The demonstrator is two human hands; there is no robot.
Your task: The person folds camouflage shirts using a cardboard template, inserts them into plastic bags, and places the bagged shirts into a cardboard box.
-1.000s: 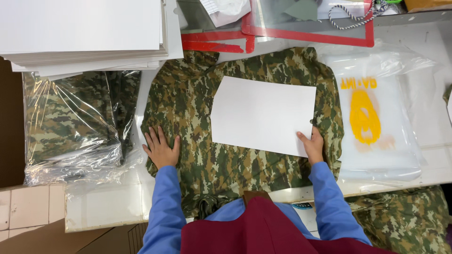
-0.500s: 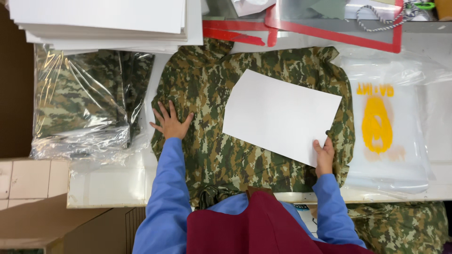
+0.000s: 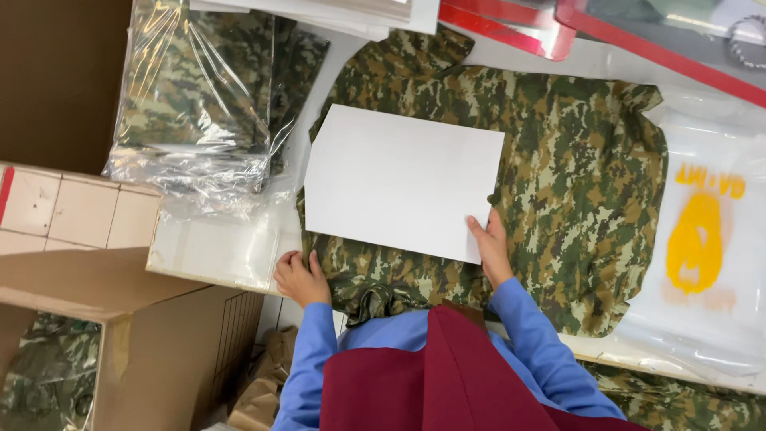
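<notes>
Head cam, looking straight down. Left hand (image 3: 301,276) sits at the near left edge of the camo garment (image 3: 558,183), fingers curled and pinching a bit of the fabric right where it bunches at the tabletop (image 3: 215,247) edge. Right hand (image 3: 490,249) is mostly flat, fingers resting on the near right corner of the white sheet (image 3: 403,179), thumb tucked at the sheet's edge, so it's pinning or lightly gripping that corner, can't tell which.

Counts: one white sheet, a plain stiff-looking rectangle, lying slightly tilted on the middle of the garment. One garment spread out flat, soft woven cloth in a green-brown pixel camo, collar at the far side. One clear crinkly plastic bag (image 3: 199,104) with folded camo cloth inside, far left. One clear flat bag with a yellow print (image 3: 702,239) on the right, partly under the garment. A stack of white sheets (image 3: 343,12) at the far edge, too many to count. Two red-framed trays (image 3: 638,44) at far right. One brown cardboard box (image 3: 120,335) near left, more camo showing inside it.

Both sleeves are blue, with a dark red apron (image 3: 447,375) in front.
</notes>
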